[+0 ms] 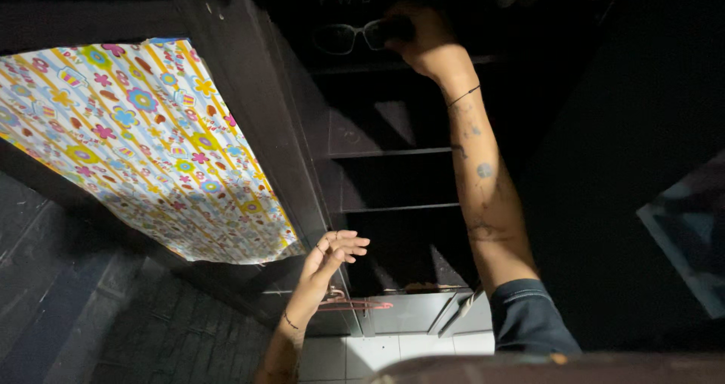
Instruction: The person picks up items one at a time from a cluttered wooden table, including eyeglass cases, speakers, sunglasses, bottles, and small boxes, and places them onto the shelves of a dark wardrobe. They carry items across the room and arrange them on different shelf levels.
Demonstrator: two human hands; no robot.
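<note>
Clear-framed plastic eyeglasses (349, 37) sit on the dark cabinet's top shelf edge (393, 67), my right hand (423, 40) clamped on them, my left hand (328, 256) open against the door edge (302, 172) for steadiness.

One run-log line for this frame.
right hand: grips eyeglasses on top shelf | left hand: open, empty, beside cabinet door | door: floral lining, open

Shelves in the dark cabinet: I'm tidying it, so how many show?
3: top shelf by the right hand, middle shelf, lower shelf. More may be hidden in the dark.
</note>
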